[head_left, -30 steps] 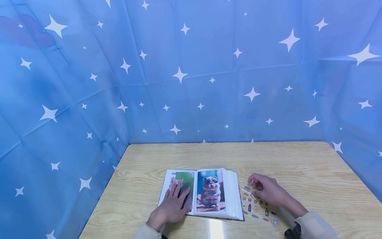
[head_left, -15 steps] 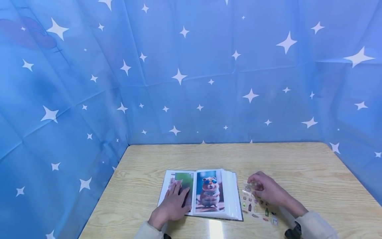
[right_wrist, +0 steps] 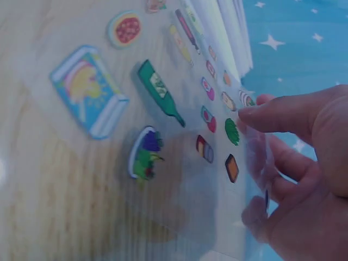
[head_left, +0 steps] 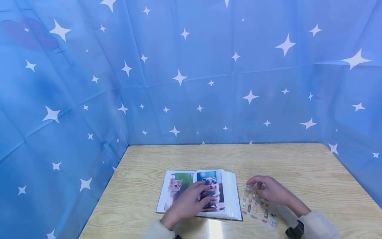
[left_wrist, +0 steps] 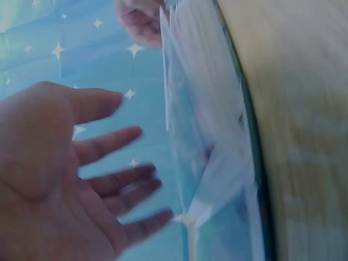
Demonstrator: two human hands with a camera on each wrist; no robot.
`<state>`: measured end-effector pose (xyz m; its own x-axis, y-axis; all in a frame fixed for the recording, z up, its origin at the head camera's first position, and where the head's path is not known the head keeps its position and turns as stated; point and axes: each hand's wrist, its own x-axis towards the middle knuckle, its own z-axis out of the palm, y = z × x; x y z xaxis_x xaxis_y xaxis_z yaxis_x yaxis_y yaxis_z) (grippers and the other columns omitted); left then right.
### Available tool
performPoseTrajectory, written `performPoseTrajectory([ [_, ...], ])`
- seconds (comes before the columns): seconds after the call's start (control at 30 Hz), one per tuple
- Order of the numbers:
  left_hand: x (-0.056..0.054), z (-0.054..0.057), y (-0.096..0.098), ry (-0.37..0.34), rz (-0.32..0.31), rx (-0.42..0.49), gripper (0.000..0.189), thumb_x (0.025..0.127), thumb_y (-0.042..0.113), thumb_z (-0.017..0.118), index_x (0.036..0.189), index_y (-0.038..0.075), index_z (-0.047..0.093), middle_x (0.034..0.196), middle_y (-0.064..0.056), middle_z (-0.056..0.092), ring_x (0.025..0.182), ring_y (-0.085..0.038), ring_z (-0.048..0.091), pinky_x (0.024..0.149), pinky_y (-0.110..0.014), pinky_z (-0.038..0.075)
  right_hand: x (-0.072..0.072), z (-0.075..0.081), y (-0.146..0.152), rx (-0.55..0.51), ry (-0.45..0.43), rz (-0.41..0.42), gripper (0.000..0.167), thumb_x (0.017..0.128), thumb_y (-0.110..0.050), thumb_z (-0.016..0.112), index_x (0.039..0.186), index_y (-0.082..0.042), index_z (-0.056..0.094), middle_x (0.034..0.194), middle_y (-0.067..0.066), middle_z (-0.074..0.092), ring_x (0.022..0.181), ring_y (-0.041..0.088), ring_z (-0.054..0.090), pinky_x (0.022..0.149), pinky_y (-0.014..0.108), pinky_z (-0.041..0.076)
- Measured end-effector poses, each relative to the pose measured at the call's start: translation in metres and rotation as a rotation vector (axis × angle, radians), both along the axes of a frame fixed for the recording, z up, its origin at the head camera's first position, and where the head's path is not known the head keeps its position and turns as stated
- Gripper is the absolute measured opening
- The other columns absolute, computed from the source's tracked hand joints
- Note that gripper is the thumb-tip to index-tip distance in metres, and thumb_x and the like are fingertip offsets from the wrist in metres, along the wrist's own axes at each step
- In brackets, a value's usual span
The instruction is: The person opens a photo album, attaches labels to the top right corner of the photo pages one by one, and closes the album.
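An open photo album lies on the table, a cat picture on its left page and a hamster in sunglasses on its right. My left hand hovers across its middle, partly covering both pictures. In the left wrist view that hand's fingers are spread, apart from the pages. Right of the album, a clear sticker sheet bears small food and bottle stickers. My right hand pinches its far edge between thumb and fingers, as the right wrist view shows; the sheet's far corner is partly hidden.
The wooden table extends around the album on all sides. A blue curtain with white stars hangs behind it and along both sides. Dark straps sit at the wrists.
My left hand has left the cat picture and moved right, toward the hamster picture, uncovering the cat. The right hand stays at the sticker sheet, shifting only slightly.
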<state>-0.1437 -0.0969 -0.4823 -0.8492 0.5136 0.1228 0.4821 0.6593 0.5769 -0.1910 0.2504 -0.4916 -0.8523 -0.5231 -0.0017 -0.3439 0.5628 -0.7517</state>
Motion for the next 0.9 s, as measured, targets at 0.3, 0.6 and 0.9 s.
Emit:
performPoseTrajectory([
  [0.3,-0.006,-0.007,0.035,0.009,-0.074,0.284,0.021,0.099,0.018,0.06,0.117,0.012,0.068,0.12,0.0,0.069,0.114,-0.009,0.06,0.098,-0.03,0.05,0.003,0.012,0.0,-0.035,-0.024,0.031,0.039,0.087,0.01,0.053,0.12,-0.006,0.068,0.117,0.013,0.066,0.083,0.008,0.057,0.061,0.025,0.046],
  [0.6,-0.006,-0.012,0.067,-0.225,-0.037,0.528,0.02,0.098,0.013,0.061,0.116,0.003,0.065,0.114,-0.014,0.07,0.1,-0.007,0.066,0.087,-0.019,0.053,0.006,0.026,-0.002,-0.087,0.055,0.103,0.037,0.088,0.011,0.054,0.119,-0.003,0.067,0.114,0.012,0.069,0.083,0.007,0.06,0.063,0.026,0.043],
  [0.9,-0.004,-0.01,0.095,-0.312,0.068,0.686,0.021,0.096,0.012,0.064,0.116,0.006,0.062,0.117,-0.013,0.067,0.113,-0.023,0.065,0.094,-0.021,0.051,0.012,0.042,-0.006,-0.148,0.094,0.133,0.031,0.092,0.004,0.058,0.119,-0.009,0.068,0.11,0.006,0.071,0.084,0.012,0.06,0.063,0.026,0.042],
])
